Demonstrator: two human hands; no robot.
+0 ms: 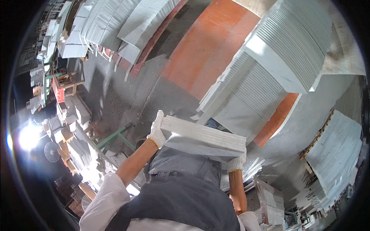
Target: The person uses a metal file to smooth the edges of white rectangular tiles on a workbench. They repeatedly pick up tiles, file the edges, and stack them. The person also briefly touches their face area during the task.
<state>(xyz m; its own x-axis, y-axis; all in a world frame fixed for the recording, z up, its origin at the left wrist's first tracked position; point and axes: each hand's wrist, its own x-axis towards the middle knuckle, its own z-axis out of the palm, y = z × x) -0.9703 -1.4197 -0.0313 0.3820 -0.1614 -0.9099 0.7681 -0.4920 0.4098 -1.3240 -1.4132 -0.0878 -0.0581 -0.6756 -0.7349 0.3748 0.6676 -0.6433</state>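
Note:
A stack of long white tiles (202, 135), pressed face to face, is held across the front of my body at waist height. My left hand (156, 131), in a white knitted glove, grips its left end, with the fingertips showing above the top corner. At the lower right corner, my right hand (236, 163), gloved the same way, supports the other end; its fingers are partly hidden by the tiles. Ahead and to the right, rows of similar white tiles (250, 92) stand on edge, with another block of tiles (289, 46) on top of them.
An orange-red board (210, 46) lies on the grey floor ahead. More tile rows (148, 19) stand at the far left. A green metal frame (115, 136) is near my left arm. A covered pallet load (333, 150) sits at the right. A bright lamp (30, 136) shines at left.

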